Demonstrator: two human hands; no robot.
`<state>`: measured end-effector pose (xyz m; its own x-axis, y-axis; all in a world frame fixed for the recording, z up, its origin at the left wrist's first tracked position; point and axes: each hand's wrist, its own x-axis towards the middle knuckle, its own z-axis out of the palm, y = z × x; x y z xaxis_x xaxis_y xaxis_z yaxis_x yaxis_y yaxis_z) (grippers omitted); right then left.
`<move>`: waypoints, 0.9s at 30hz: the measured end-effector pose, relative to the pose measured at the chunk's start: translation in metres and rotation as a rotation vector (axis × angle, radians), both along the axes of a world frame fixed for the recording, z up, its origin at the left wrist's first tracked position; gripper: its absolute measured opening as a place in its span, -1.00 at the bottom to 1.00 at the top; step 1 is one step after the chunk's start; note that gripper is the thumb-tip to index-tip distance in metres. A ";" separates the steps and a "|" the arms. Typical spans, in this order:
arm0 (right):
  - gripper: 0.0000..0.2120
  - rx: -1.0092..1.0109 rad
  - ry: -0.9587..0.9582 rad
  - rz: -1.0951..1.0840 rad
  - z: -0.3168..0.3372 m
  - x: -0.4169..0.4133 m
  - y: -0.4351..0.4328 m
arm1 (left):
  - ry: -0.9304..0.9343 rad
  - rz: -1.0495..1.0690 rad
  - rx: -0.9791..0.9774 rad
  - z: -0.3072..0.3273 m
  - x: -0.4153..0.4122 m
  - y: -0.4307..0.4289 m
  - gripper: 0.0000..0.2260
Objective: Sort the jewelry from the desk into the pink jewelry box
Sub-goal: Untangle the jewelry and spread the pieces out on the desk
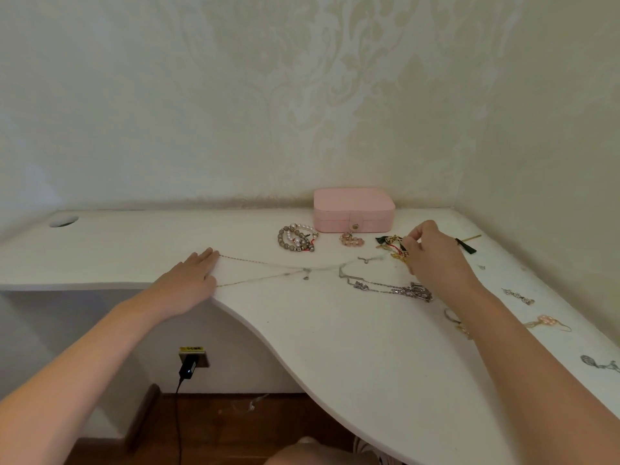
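The pink jewelry box [354,209] stands closed at the back of the white desk [335,330], against the wall. My left hand [191,280] lies flat near the desk's front edge, fingers straight, pressing one end of a thin chain necklace [261,262] that stretches to the right. My right hand [432,253] has its fingers curled and pinches a gold and red piece of jewelry [396,248] in front of the box. Beaded bracelets [297,237] and a pink bead piece [351,239] lie just before the box.
A silver necklace [389,288] lies under my right forearm. Several earrings [518,296] [548,323] are scattered along the desk's right side. A dark tassel with a gold stick [468,241] lies right of my hand. A cable hole [63,221] sits at the far left. A wall socket with a plug [192,360] is below.
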<state>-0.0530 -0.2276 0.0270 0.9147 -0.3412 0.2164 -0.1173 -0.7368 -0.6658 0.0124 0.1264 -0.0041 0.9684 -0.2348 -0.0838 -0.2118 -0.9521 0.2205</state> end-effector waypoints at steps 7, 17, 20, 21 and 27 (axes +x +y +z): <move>-0.87 -0.112 -0.051 -0.140 0.007 -0.003 -0.023 | 0.046 -0.003 -0.053 0.001 0.023 0.035 -0.47; -0.90 -0.031 -0.088 0.010 0.006 -0.005 -0.007 | 0.025 0.066 -0.113 0.002 0.047 0.030 -0.45; -0.90 -0.008 -0.097 0.062 0.005 -0.006 -0.001 | 0.024 0.105 -0.058 0.005 0.056 0.033 -0.49; -0.90 -0.002 -0.091 0.087 0.004 -0.006 0.002 | 0.019 0.123 -0.048 0.007 0.058 0.035 -0.51; -0.91 -0.019 -0.068 0.190 -0.003 -0.005 0.012 | -0.087 0.197 -0.091 0.006 0.056 0.046 -0.58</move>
